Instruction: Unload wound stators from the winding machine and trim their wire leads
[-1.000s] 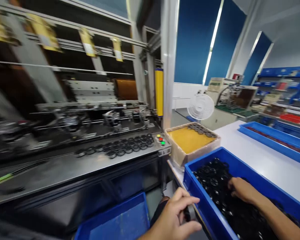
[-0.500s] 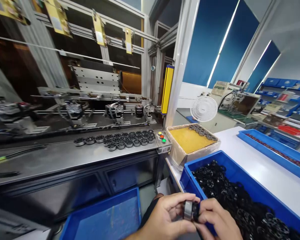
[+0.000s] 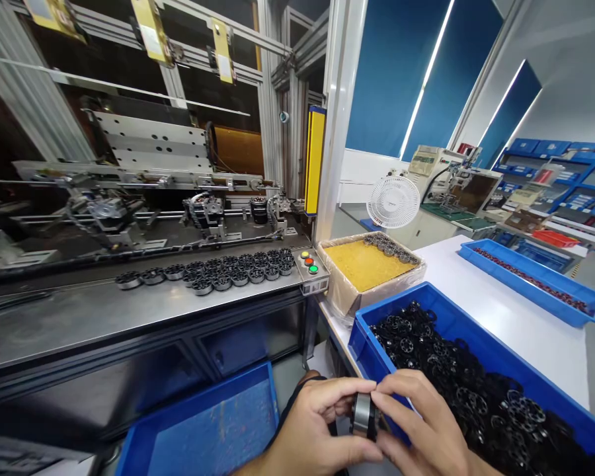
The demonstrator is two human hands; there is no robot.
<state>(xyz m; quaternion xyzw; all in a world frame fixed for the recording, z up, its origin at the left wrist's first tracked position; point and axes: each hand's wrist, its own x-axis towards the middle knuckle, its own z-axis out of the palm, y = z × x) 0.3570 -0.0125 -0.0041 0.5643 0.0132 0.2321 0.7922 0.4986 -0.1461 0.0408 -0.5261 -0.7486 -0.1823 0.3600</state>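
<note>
Left hand (image 3: 315, 426) grasping a grey-banded ring (image 3: 362, 415) beside the blue bin (image 3: 364, 340), off the left edge of the white bench (image 3: 515, 320); right hand (image 3: 424, 416) curled against it, grip indeterminable. Similar rings (image 3: 221, 283): steel bench (image 3: 99, 317), right end.

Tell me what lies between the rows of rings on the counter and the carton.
The button box, in the head view: it sits between the rings and the carton.
</note>
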